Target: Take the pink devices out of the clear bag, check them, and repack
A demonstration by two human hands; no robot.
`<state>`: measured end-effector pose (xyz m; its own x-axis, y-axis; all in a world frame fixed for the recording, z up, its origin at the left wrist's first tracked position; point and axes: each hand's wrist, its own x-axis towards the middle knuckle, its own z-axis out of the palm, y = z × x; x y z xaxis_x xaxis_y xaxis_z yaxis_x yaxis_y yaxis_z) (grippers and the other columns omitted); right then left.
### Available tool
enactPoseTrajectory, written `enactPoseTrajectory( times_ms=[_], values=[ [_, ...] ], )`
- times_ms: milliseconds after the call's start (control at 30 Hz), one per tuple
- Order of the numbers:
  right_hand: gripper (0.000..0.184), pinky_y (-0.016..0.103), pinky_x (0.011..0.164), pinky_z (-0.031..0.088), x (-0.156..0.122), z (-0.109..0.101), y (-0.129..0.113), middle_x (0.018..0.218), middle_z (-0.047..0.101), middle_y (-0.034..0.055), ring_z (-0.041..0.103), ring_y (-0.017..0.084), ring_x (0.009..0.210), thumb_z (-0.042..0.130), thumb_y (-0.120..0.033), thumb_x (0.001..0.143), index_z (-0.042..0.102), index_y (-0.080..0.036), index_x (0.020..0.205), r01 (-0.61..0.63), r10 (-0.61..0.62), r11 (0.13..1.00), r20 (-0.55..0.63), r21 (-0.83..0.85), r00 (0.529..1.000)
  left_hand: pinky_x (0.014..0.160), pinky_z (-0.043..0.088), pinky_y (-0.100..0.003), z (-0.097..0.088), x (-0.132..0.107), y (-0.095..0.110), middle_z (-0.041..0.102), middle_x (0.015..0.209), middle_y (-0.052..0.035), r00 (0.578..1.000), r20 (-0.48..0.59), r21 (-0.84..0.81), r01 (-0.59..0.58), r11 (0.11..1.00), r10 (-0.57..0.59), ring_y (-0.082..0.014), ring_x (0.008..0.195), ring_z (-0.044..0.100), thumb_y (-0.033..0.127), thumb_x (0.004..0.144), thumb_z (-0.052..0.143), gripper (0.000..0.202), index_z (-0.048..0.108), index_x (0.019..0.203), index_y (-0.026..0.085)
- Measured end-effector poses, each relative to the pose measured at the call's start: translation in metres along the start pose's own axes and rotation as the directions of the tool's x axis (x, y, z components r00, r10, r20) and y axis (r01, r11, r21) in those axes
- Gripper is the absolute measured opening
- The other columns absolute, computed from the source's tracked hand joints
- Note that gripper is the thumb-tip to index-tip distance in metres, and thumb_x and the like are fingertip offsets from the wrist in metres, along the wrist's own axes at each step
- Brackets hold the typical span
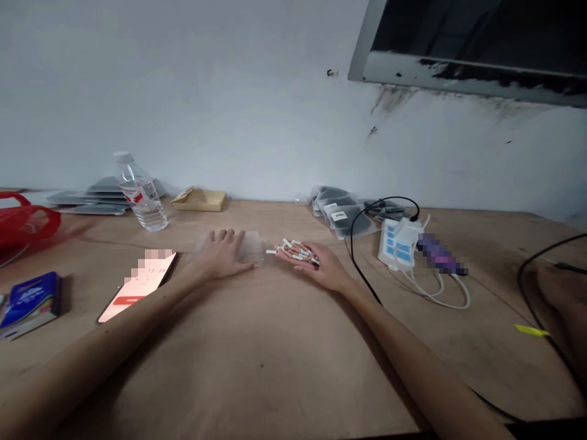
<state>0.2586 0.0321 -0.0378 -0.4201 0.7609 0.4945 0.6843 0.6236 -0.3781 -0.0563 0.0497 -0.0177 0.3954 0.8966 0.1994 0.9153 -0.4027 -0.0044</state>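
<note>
On the tabletop: one flat hand, one handful of little white pieces

Middle of the table (261, 366), left hand (224, 253) is palm down on a clear plastic sheet (252, 241), fingers a bit apart and not gripping anything; just to its right, the right hand (328, 266) has a loose pile of small white pieces (297, 249) in it, short stick-shaped bits pointing every which way; they're small and blurry, so I can't swear to what they are, and I can't tell how tightly those fingers close around them; one bit pokes out toward the sheet; a lit phone (142, 287) lies left of the left hand, and a white power strip (397, 244) sits off past the right one.
</note>
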Motion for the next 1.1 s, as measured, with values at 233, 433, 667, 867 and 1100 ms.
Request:
enactPoseTrajectory(
  times_ms=[233, 433, 667, 867, 1100],
  values=[
    [0.052, 0.047, 0.09, 0.051, 0.003, 0.003, 0.001, 0.122, 0.07, 0.0167, 0.066, 0.035, 0.109, 0.063, -0.056, 0.092, 0.061, -0.017, 0.126, -0.131, 0.126, 0.99, -0.093, -0.055, 0.988, 0.109, 0.03, -0.056, -0.003, -0.009, 0.019, 0.055, 0.139, -0.02, 0.994, -0.005, -0.035, -0.114, 0.993, 0.113, -0.0402, 0.128, 0.049, 0.085, 0.08, 0.045, 0.095, 0.043, 0.146, 0.017],
    [0.054, 0.047, 0.095, 0.049, 0.002, 0.004, 0.004, 0.12, 0.071, 0.0147, 0.065, 0.034, 0.11, 0.068, -0.057, 0.089, 0.064, -0.018, 0.126, -0.086, 0.086, 0.975, -0.009, -0.204, 0.996, 0.111, 0.029, -0.057, -0.008, -0.012, 0.029, 0.053, 0.144, -0.0209, 0.997, -0.031, -0.096, -0.068, 0.993, 0.065, -0.0408, 0.131, 0.048, 0.085, 0.081, 0.045, 0.107, 0.021, 0.158, 0.015],
    [0.059, 0.047, 0.099, 0.048, -0.003, -0.006, 0.006, 0.125, 0.068, 0.0132, 0.063, 0.033, 0.113, 0.066, -0.06, 0.088, 0.064, -0.021, 0.133, 0.125, -0.09, 0.973, 0.18, -0.195, 0.98, 0.11, 0.031, -0.058, -0.011, -0.015, 0.036, 0.052, 0.145, -0.021, 0.998, -0.016, -0.113, -0.067, 0.991, 0.065, -0.0424, 0.133, 0.047, 0.087, 0.079, 0.045, 0.11, 0.021, 0.159, 0.016],
    [0.056, 0.051, 0.104, 0.045, -0.005, -0.009, -0.003, 0.137, 0.064, 0.0129, 0.059, 0.032, 0.121, 0.055, -0.056, 0.096, 0.059, -0.022, 0.14, 0.183, -0.154, 0.977, 0.223, -0.112, 0.963, 0.115, 0.023, -0.06, -0.006, -0.019, 0.04, 0.047, 0.15, -0.0208, 0.983, -0.015, -0.151, -0.186, 0.971, 0.186, -0.0414, 0.139, 0.041, 0.089, 0.072, 0.052, 0.117, 0.021, 0.159, 0.016],
    [0.05, 0.052, 0.108, 0.042, -0.007, 0.002, -0.01, 0.146, 0.058, 0.0138, 0.055, 0.031, 0.131, 0.036, -0.043, 0.106, 0.056, -0.017, 0.143, 0.111, -0.073, 0.978, 0.211, -0.179, 0.975, 0.114, 0.026, -0.059, -0.01, -0.019, 0.044, 0.047, 0.149, -0.0208, 0.984, -0.014, -0.15, -0.177, 0.973, 0.177, -0.0407, 0.138, 0.041, 0.086, 0.075, 0.053, 0.11, 0.028, 0.156, 0.015]
  ],
)
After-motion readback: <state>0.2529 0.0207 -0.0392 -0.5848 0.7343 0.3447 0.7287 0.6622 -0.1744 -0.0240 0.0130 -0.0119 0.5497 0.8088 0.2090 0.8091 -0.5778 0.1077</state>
